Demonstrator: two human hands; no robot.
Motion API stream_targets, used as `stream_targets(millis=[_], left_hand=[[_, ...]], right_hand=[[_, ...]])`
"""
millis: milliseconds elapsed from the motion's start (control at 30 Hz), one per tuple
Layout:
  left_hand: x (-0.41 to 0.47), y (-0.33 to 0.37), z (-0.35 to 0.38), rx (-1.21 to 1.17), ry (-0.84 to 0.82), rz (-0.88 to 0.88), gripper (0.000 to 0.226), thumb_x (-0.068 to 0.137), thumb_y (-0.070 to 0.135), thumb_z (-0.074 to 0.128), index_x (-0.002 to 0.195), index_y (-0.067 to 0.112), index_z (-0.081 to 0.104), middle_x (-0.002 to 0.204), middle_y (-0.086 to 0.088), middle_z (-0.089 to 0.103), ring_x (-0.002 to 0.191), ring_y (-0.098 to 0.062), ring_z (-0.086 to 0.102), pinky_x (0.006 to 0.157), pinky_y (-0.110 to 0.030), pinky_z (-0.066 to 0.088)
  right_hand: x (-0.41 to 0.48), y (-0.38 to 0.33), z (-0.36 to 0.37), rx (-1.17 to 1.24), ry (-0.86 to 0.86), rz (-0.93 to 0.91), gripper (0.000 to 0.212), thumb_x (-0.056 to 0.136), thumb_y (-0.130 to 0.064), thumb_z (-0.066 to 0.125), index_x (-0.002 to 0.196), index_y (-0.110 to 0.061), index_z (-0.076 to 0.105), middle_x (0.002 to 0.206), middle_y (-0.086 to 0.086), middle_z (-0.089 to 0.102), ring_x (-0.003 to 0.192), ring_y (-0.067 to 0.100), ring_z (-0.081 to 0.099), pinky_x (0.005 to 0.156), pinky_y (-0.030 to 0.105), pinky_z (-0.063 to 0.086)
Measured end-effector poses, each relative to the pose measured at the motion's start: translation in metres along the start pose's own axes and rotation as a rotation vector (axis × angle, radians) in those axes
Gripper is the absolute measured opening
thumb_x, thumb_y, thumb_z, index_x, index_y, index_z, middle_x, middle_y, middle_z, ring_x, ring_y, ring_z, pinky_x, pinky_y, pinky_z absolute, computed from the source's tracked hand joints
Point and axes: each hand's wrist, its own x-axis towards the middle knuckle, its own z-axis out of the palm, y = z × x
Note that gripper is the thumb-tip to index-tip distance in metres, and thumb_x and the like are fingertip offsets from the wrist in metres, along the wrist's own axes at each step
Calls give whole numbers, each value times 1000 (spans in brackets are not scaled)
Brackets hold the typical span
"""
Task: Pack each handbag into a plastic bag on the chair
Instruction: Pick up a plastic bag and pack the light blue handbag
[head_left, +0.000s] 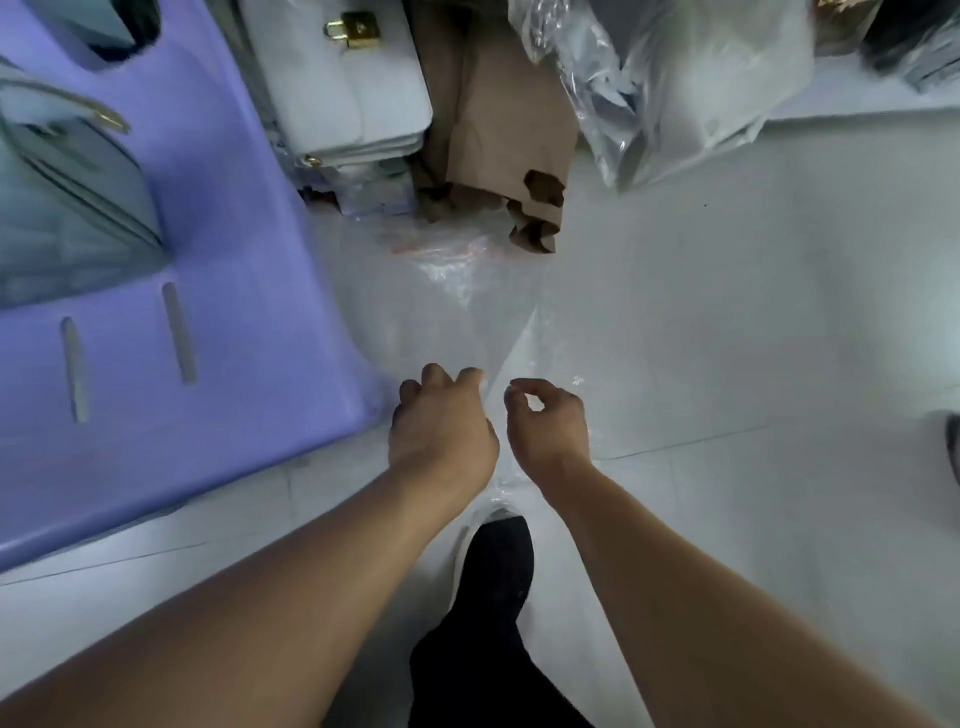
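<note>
Head view: fingers of left hand and right hand pinch a plastic bag beside the chair, handbag beyond.

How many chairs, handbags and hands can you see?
Chairs: 1, the purple chair
Handbags: 2, the grey-green handbag on the chair, the white handbag with a gold padlock
Hands: 2, left hand and right hand, holding a clear plastic bag
Total: 5
</note>
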Motion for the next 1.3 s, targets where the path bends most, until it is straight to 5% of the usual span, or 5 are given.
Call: stream_targets(millis=[233, 467, 800, 1000, 1300], left_hand=[[37, -22, 48, 186, -181, -75, 44, 95, 17, 50, 139, 17, 47, 138, -11, 39, 126, -34, 40, 96, -36, 42], [43, -22, 58, 140, -277, -81, 51, 98, 26, 47, 147, 16, 36, 145, -13, 36, 131, -35, 38, 105, -41, 41], [34, -13, 39, 139, -316, -56, 57, 98, 32, 46, 152, 21, 32, 145, -11, 38, 131, -32, 42, 104, -40, 44], [28, -4, 28, -180, -361, -218, 75, 95, 60, 41, 158, 22, 22, 160, -4, 33, 144, -30, 32, 114, -38, 34], [-1, 21, -54, -690, 155, -269, 49, 89, 51, 46, 127, 22, 56, 124, -10, 65, 109, -35, 63, 101, -47, 50]], right_hand=[[48, 14, 23, 26, -181, 42, 39, 104, -49, 45, 117, -23, 71, 165, 5, 32, 156, 19, 23, 121, 37, 27], [65, 15, 10, 119, 144, 66, 16, 93, -31, 69, 92, -15, 70, 73, -5, 67, 76, 20, 64, 73, 25, 51], [32, -25, -45, 357, 319, -86, 17, 93, -5, 49, 85, -18, 40, 72, -3, 45, 59, 20, 46, 44, 12, 37], [8, -53, -74, 696, 295, -3, 28, 91, -20, 60, 109, -32, 42, 90, 4, 55, 63, 18, 54, 62, 33, 51], [-57, -126, -116, 786, 192, -144, 12, 85, -7, 71, 94, -15, 70, 69, 1, 54, 46, 13, 42, 47, 24, 38]])
